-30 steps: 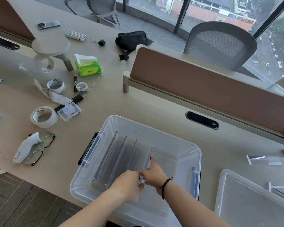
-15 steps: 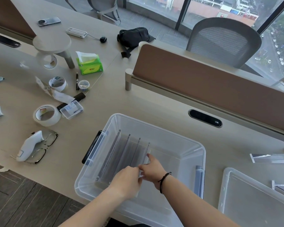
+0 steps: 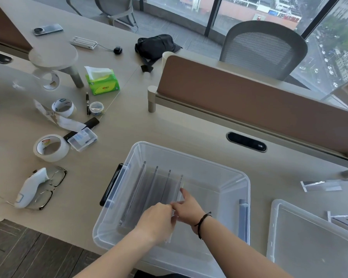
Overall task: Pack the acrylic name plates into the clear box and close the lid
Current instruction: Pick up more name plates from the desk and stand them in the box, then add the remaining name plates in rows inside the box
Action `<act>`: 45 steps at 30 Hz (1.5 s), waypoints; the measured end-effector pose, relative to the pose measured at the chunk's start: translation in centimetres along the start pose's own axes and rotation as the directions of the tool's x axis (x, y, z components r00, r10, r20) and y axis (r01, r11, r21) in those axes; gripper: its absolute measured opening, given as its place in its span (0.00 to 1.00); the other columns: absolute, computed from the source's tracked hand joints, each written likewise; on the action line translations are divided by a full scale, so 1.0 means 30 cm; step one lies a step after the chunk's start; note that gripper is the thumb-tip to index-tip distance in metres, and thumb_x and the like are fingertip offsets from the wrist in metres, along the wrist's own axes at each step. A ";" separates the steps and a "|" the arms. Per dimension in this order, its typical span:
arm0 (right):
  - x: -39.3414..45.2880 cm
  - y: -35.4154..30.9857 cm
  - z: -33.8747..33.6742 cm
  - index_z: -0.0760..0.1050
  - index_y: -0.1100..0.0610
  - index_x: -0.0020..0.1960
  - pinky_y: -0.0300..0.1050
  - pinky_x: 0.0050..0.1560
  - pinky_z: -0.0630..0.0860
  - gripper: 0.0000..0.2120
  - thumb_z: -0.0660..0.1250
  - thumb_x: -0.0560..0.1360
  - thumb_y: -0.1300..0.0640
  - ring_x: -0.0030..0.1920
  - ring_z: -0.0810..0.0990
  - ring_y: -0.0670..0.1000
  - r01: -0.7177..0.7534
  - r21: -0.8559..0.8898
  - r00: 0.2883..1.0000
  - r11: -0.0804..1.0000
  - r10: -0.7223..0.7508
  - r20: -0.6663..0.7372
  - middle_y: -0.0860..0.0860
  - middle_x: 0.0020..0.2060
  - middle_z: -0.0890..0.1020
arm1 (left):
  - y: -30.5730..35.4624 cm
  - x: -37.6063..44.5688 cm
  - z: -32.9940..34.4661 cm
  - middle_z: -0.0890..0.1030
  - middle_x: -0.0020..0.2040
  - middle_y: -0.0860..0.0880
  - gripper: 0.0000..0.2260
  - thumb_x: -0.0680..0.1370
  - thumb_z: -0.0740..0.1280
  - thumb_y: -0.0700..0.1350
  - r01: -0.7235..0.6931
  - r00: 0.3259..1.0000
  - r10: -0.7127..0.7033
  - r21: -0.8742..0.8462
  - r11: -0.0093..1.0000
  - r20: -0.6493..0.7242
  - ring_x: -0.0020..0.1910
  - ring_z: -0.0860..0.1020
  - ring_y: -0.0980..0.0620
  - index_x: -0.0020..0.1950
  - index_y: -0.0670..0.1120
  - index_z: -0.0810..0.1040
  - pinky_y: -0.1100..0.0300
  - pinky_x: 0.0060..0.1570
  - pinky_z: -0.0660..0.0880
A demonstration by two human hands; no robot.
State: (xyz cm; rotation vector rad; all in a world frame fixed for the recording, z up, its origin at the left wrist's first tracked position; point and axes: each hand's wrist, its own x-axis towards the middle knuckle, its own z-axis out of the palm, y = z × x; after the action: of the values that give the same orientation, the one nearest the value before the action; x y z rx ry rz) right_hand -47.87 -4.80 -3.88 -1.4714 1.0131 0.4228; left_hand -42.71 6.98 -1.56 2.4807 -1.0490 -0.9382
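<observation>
Both my hands are down inside the clear rectangular plastic box (image 3: 215, 173) on the pale wooden desk (image 3: 169, 127). My left hand (image 3: 157, 223) is curled over the near end of the rightmost clear acrylic name plate (image 3: 179, 189), fingers bent round its edge; how tightly they pinch I cannot tell, as the back of the hand hides them. My right hand (image 3: 189, 207), with a black cord bracelet (image 3: 202, 222) on the wrist, has its index finger stretched out along that same plate's right face, thumb meeting the plate near my left fingers, the other fingers folded under.

Four plates stand on edge in the left half of the box, roughly parallel and slightly apart; the right half holds nothing else. The box's clear plastic lid (image 3: 309, 243) lies flat on the desk just to the right, off the box. Two more clear name plates (image 3: 321, 185) lie on the desk beyond the lid.
</observation>
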 end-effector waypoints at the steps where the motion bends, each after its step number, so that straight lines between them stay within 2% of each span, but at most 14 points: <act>1: -0.001 0.001 0.001 0.52 0.52 0.78 0.46 0.47 0.78 0.34 0.64 0.78 0.58 0.41 0.79 0.51 0.006 -0.011 1.000 1.000 -0.006 -0.012 0.56 0.41 0.82 | 0.001 0.002 -0.008 0.83 0.45 0.45 0.12 0.80 0.58 0.49 -0.004 1.000 0.004 0.005 1.000 0.001 0.44 0.82 0.44 0.53 0.46 0.79 0.57 0.37 0.74; 5: -0.011 0.001 -0.004 0.56 0.51 0.77 0.41 0.40 0.74 0.31 0.64 0.77 0.54 0.35 0.78 0.48 0.034 -0.038 0.995 0.999 -0.037 -0.088 0.51 0.34 0.80 | 0.003 0.025 -0.052 0.84 0.44 0.46 0.11 0.79 0.59 0.48 -0.044 0.999 0.044 -0.002 0.999 -0.003 0.43 0.81 0.44 0.52 0.50 0.80 0.56 0.38 0.75; 9: -0.037 -0.013 -0.022 0.58 0.51 0.77 0.36 0.35 0.73 0.29 0.64 0.78 0.55 0.38 0.81 0.50 0.034 0.005 0.992 0.999 -0.033 -0.120 0.56 0.43 0.84 | 0.007 0.069 -0.077 0.83 0.45 0.45 0.11 0.78 0.60 0.49 -0.063 0.998 0.063 0.069 0.996 0.006 0.45 0.81 0.43 0.49 0.46 0.80 0.55 0.39 0.76; 12: -0.053 -0.010 -0.041 0.60 0.52 0.76 0.39 0.40 0.77 0.28 0.63 0.78 0.55 0.45 0.84 0.53 0.034 -0.057 0.987 0.998 -0.042 -0.153 0.57 0.49 0.85 | 0.016 0.100 -0.075 0.82 0.44 0.45 0.11 0.79 0.59 0.48 -0.082 0.997 0.080 0.159 0.984 0.020 0.44 0.81 0.44 0.48 0.45 0.79 0.55 0.38 0.75; 15: -0.070 0.014 -0.057 0.60 0.50 0.76 0.44 0.50 0.78 0.28 0.62 0.78 0.51 0.50 0.83 0.52 0.046 -0.236 0.988 0.971 -0.080 -0.134 0.54 0.51 0.84 | 0.022 0.131 -0.070 0.82 0.43 0.47 0.10 0.80 0.59 0.48 -0.089 0.996 0.084 0.235 0.968 0.034 0.43 0.81 0.45 0.48 0.45 0.78 0.54 0.40 0.78; 20: -0.102 0.045 -0.074 0.59 0.48 0.76 0.37 0.37 0.72 0.28 0.61 0.78 0.54 0.37 0.75 0.47 0.078 -0.264 0.993 0.961 -0.098 -0.066 0.46 0.38 0.76 | 0.002 0.181 -0.083 0.80 0.39 0.49 0.14 0.81 0.59 0.52 -0.047 0.992 0.026 0.172 0.984 0.120 0.38 0.79 0.49 0.42 0.47 0.76 0.53 0.41 0.78; 22: -0.103 0.044 -0.094 0.60 0.49 0.76 0.37 0.35 0.71 0.27 0.61 0.78 0.54 0.36 0.76 0.46 0.095 -0.247 0.991 0.964 -0.116 -0.071 0.46 0.38 0.77 | 0.009 0.181 -0.091 0.79 0.38 0.50 0.14 0.81 0.57 0.53 -0.046 0.998 0.037 0.183 0.982 0.054 0.38 0.78 0.50 0.42 0.48 0.76 0.53 0.41 0.77; 25: -0.112 0.025 -0.142 0.62 0.48 0.75 0.38 0.39 0.74 0.26 0.61 0.78 0.53 0.45 0.82 0.50 0.125 -0.190 0.985 0.974 -0.146 -0.096 0.51 0.47 0.83 | 0.068 0.177 -0.108 0.78 0.37 0.52 0.16 0.82 0.52 0.55 -0.083 0.991 0.103 0.206 0.975 -0.089 0.36 0.77 0.51 0.41 0.51 0.74 0.54 0.38 0.75; 27: -0.129 0.008 -0.186 0.66 0.48 0.72 0.41 0.41 0.76 0.22 0.61 0.78 0.54 0.48 0.83 0.51 0.175 -0.171 0.974 0.970 -0.196 -0.118 0.52 0.48 0.84 | 0.155 0.179 -0.122 0.77 0.35 0.52 0.16 0.82 0.51 0.55 -0.112 0.979 0.146 0.218 0.969 -0.145 0.36 0.77 0.49 0.42 0.52 0.74 0.54 0.35 0.73; 30: -0.172 -0.011 -0.289 0.74 0.53 0.58 0.49 0.43 0.78 0.13 0.60 0.74 0.58 0.43 0.82 0.52 0.255 -0.100 0.950 0.962 -0.269 -0.161 0.54 0.44 0.84 | 0.331 0.183 -0.124 0.78 0.35 0.50 0.16 0.82 0.52 0.54 -0.155 0.955 0.205 0.225 0.962 -0.217 0.37 0.77 0.45 0.40 0.50 0.72 0.54 0.33 0.71; 34: -0.232 0.015 -0.507 0.76 0.53 0.51 0.48 0.39 0.78 0.10 0.60 0.72 0.60 0.40 0.81 0.52 0.304 -0.051 0.911 0.951 -0.306 -0.275 0.52 0.42 0.85 | 0.567 0.223 -0.080 0.80 0.38 0.48 0.14 0.81 0.54 0.53 -0.200 0.937 0.239 0.168 0.965 -0.256 0.40 0.78 0.42 0.39 0.51 0.70 0.53 0.34 0.69; 36: -0.260 0.056 -0.625 0.78 0.51 0.50 0.50 0.44 0.80 0.11 0.60 0.72 0.59 0.43 0.83 0.51 0.347 -0.026 0.878 0.938 -0.334 -0.343 0.50 0.40 0.85 | 0.678 0.251 -0.040 0.81 0.38 0.49 0.13 0.81 0.54 0.54 -0.246 0.933 0.274 0.141 0.959 -0.233 0.41 0.78 0.43 0.42 0.52 0.73 0.52 0.36 0.72; 40: -0.307 0.178 -0.870 0.80 0.52 0.52 0.51 0.45 0.81 0.13 0.61 0.72 0.61 0.43 0.83 0.50 0.375 0.023 0.833 0.927 -0.326 -0.447 0.49 0.41 0.85 | 0.939 0.306 0.069 0.78 0.37 0.51 0.13 0.82 0.54 0.53 -0.326 0.918 0.353 0.167 0.931 -0.179 0.38 0.75 0.45 0.41 0.53 0.70 0.54 0.34 0.66; 45: -0.355 0.368 -1.176 0.80 0.50 0.55 0.50 0.48 0.82 0.15 0.62 0.71 0.59 0.44 0.84 0.47 0.383 0.095 0.785 0.919 -0.270 -0.558 0.48 0.41 0.86 | 1.280 0.394 0.236 0.81 0.44 0.50 0.14 0.82 0.53 0.53 -0.408 0.889 0.445 0.260 0.875 -0.104 0.45 0.79 0.45 0.47 0.51 0.76 0.55 0.35 0.66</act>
State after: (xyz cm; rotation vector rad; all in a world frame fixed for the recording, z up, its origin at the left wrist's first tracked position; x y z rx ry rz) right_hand -72.91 -32.80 4.38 -1.5727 1.1591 -0.3687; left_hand -61.68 -28.24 6.41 2.2909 -1.6399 -0.4920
